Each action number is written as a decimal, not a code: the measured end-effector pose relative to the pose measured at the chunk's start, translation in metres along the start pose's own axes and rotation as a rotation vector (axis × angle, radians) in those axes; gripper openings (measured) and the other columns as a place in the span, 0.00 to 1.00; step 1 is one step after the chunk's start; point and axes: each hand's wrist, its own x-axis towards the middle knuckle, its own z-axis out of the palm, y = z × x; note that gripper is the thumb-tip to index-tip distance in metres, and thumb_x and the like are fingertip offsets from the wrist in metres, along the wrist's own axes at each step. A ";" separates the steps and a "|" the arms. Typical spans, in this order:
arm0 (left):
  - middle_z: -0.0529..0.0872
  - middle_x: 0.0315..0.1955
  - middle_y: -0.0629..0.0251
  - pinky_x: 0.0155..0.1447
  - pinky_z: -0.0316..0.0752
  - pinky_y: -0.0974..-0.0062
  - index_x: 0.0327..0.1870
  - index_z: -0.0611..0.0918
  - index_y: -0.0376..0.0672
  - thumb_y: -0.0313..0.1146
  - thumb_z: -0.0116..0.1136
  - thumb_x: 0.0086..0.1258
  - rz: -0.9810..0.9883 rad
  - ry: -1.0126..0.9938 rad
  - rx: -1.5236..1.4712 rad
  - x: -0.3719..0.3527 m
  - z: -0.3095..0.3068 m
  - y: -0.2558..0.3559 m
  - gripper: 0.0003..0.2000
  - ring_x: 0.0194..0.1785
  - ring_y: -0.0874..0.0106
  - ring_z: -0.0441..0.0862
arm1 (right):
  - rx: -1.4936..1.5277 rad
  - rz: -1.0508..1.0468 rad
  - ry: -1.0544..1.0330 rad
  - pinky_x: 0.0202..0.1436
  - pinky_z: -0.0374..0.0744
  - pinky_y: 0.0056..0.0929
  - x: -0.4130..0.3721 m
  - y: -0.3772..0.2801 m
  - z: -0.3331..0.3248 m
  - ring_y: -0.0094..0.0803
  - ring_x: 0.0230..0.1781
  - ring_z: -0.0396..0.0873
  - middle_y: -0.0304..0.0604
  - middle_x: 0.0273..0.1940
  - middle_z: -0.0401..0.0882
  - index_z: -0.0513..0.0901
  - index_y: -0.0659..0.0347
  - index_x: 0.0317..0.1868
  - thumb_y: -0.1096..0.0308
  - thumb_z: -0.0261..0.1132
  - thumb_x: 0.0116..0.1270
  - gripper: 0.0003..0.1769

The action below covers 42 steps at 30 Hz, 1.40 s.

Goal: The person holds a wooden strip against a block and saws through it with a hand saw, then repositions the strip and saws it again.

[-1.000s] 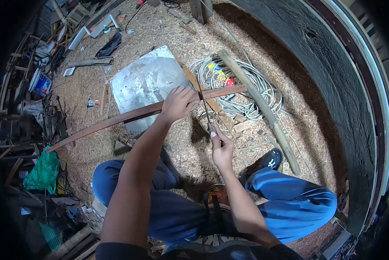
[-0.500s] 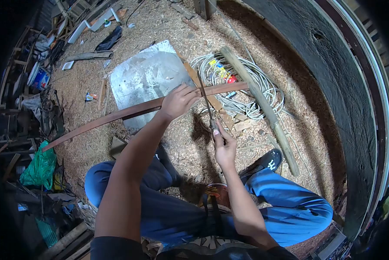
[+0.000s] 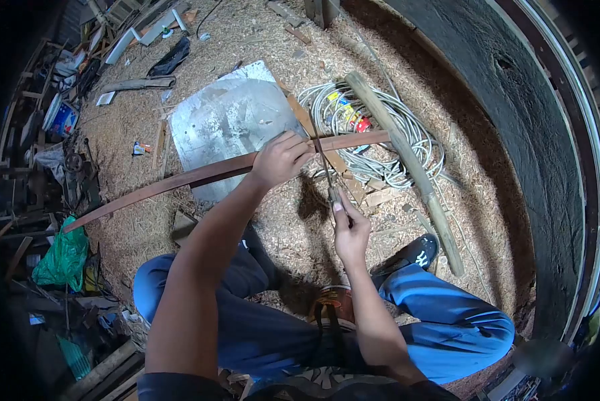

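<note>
A long, slightly curved reddish-brown wooden strip (image 3: 170, 185) runs across in front of me. My left hand (image 3: 283, 159) is closed over it, to the right of its middle. My right hand (image 3: 352, 234) grips the handle of a long, thin dark-bladed tool (image 3: 324, 164). Its blade crosses the strip just right of my left fingers. Whether the blade is a saw or a file I cannot tell. Beneath the strip lies a scuffed metal sheet (image 3: 230, 120). The strip's right end reaches a rough wooden pole (image 3: 407, 150).
A coil of grey cable (image 3: 423, 144) lies beside the pole, with a red-and-yellow item (image 3: 362, 124) inside. A green plastic bag (image 3: 63, 257) sits near the strip's left end. Wood shavings (image 3: 280, 230) cover the ground. A dark curved wall (image 3: 514, 113) borders the right side.
My right hand has drawn the tool slightly back toward me, so less blade shows beyond the strip. My left hand stays on the strip; the whole view has shifted slightly.
</note>
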 end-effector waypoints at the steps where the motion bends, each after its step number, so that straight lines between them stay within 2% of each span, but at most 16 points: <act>1: 0.88 0.41 0.60 0.51 0.81 0.66 0.36 0.87 0.39 0.27 0.70 0.63 -0.008 -0.017 -0.008 0.001 -0.002 0.000 0.04 0.45 0.61 0.85 | 0.019 -0.005 0.007 0.55 0.77 0.22 -0.004 0.001 0.000 0.20 0.47 0.79 0.46 0.55 0.88 0.79 0.65 0.69 0.71 0.62 0.77 0.22; 8: 0.86 0.36 0.64 0.49 0.81 0.66 0.34 0.86 0.41 0.31 0.69 0.65 0.016 0.053 -0.002 0.002 0.004 0.000 0.05 0.42 0.64 0.83 | 0.061 0.188 0.019 0.48 0.76 0.20 -0.040 0.010 -0.009 0.18 0.41 0.78 0.43 0.51 0.89 0.79 0.63 0.69 0.71 0.61 0.78 0.21; 10: 0.87 0.38 0.62 0.49 0.81 0.66 0.35 0.86 0.39 0.30 0.70 0.64 0.012 0.043 -0.014 0.001 0.005 -0.001 0.05 0.43 0.62 0.84 | 0.080 0.003 0.027 0.49 0.76 0.19 -0.016 -0.001 0.004 0.18 0.42 0.78 0.45 0.55 0.89 0.79 0.64 0.69 0.71 0.61 0.79 0.21; 14: 0.86 0.36 0.64 0.50 0.81 0.67 0.34 0.86 0.41 0.32 0.69 0.65 -0.006 0.016 -0.015 0.002 0.001 0.001 0.05 0.44 0.64 0.84 | 0.081 0.019 -0.006 0.62 0.74 0.23 -0.013 0.013 -0.001 0.24 0.58 0.80 0.52 0.65 0.82 0.77 0.68 0.70 0.71 0.60 0.80 0.22; 15: 0.86 0.36 0.64 0.50 0.81 0.67 0.34 0.86 0.41 0.32 0.69 0.65 -0.004 0.015 -0.018 0.002 0.000 0.001 0.05 0.44 0.64 0.84 | 0.004 0.159 -0.032 0.69 0.72 0.28 -0.027 0.012 -0.011 0.31 0.65 0.78 0.53 0.65 0.82 0.77 0.69 0.69 0.71 0.59 0.80 0.21; 20: 0.86 0.37 0.64 0.53 0.80 0.65 0.35 0.86 0.41 0.32 0.68 0.65 0.020 0.055 0.012 0.002 0.005 -0.001 0.05 0.45 0.63 0.84 | 0.106 0.210 0.014 0.71 0.71 0.30 -0.046 0.022 -0.012 0.35 0.67 0.78 0.56 0.64 0.82 0.77 0.70 0.69 0.70 0.59 0.80 0.21; 22: 0.86 0.37 0.64 0.52 0.80 0.66 0.35 0.86 0.41 0.32 0.68 0.65 0.012 0.064 0.006 0.003 0.005 -0.001 0.05 0.45 0.64 0.84 | 0.081 0.021 0.009 0.65 0.75 0.26 -0.018 0.002 0.001 0.28 0.58 0.82 0.54 0.62 0.84 0.77 0.67 0.70 0.69 0.59 0.80 0.22; 23: 0.86 0.37 0.64 0.52 0.80 0.66 0.35 0.86 0.41 0.31 0.68 0.65 0.006 0.071 -0.005 0.002 0.006 0.000 0.05 0.45 0.64 0.84 | -0.025 0.083 -0.027 0.56 0.77 0.22 -0.002 0.008 0.004 0.22 0.47 0.81 0.51 0.61 0.86 0.77 0.64 0.71 0.69 0.60 0.80 0.22; 26: 0.88 0.41 0.59 0.51 0.80 0.65 0.34 0.85 0.37 0.29 0.71 0.64 0.023 0.004 -0.024 0.002 0.000 0.001 0.06 0.45 0.60 0.84 | 0.051 0.067 -0.018 0.60 0.75 0.24 -0.008 0.000 0.008 0.26 0.50 0.83 0.49 0.57 0.87 0.76 0.68 0.71 0.71 0.57 0.81 0.22; 27: 0.87 0.40 0.60 0.50 0.80 0.65 0.34 0.85 0.38 0.29 0.71 0.64 0.030 0.022 -0.038 0.000 0.002 0.003 0.06 0.44 0.60 0.84 | 0.072 0.122 -0.018 0.42 0.74 0.19 -0.016 0.002 0.005 0.17 0.33 0.73 0.40 0.49 0.88 0.76 0.66 0.72 0.72 0.58 0.81 0.22; 30: 0.87 0.39 0.60 0.49 0.80 0.65 0.34 0.85 0.38 0.28 0.71 0.63 0.037 0.037 -0.048 0.003 -0.001 0.001 0.06 0.42 0.60 0.83 | 0.024 -0.013 0.021 0.32 0.65 0.18 -0.053 0.018 -0.004 0.13 0.26 0.60 0.32 0.42 0.85 0.76 0.64 0.72 0.71 0.59 0.80 0.23; 32: 0.86 0.38 0.60 0.49 0.80 0.65 0.34 0.85 0.38 0.28 0.71 0.63 0.043 0.045 -0.036 0.005 0.001 0.001 0.06 0.42 0.60 0.83 | 0.117 0.091 0.059 0.33 0.66 0.18 -0.059 0.018 -0.003 0.14 0.26 0.63 0.34 0.42 0.86 0.77 0.65 0.71 0.70 0.59 0.80 0.22; 34: 0.86 0.38 0.60 0.48 0.79 0.65 0.34 0.84 0.38 0.28 0.70 0.63 0.056 0.044 -0.018 0.006 0.002 0.001 0.06 0.41 0.60 0.82 | 0.012 0.086 0.041 0.38 0.71 0.19 -0.041 0.013 0.005 0.16 0.30 0.67 0.37 0.47 0.87 0.77 0.65 0.71 0.69 0.59 0.81 0.22; 35: 0.86 0.38 0.60 0.49 0.79 0.65 0.34 0.84 0.37 0.28 0.70 0.63 0.039 0.043 -0.004 0.006 0.003 0.002 0.06 0.41 0.60 0.82 | 0.057 -0.074 0.073 0.44 0.74 0.20 -0.024 0.008 0.011 0.18 0.35 0.71 0.38 0.51 0.86 0.77 0.66 0.71 0.68 0.59 0.81 0.22; 36: 0.86 0.38 0.60 0.49 0.79 0.65 0.34 0.84 0.37 0.29 0.70 0.63 0.021 0.040 0.012 0.004 0.003 0.003 0.06 0.41 0.59 0.82 | 0.143 -0.005 0.006 0.68 0.74 0.28 -0.008 -0.002 0.014 0.33 0.64 0.80 0.54 0.65 0.82 0.75 0.68 0.72 0.70 0.57 0.82 0.22; 42: 0.86 0.39 0.59 0.49 0.79 0.65 0.35 0.84 0.36 0.28 0.70 0.63 0.035 0.055 -0.019 0.004 0.002 0.002 0.07 0.42 0.59 0.82 | 0.055 0.142 0.006 0.68 0.74 0.29 -0.036 0.020 -0.001 0.33 0.65 0.80 0.56 0.64 0.82 0.77 0.69 0.70 0.73 0.57 0.80 0.21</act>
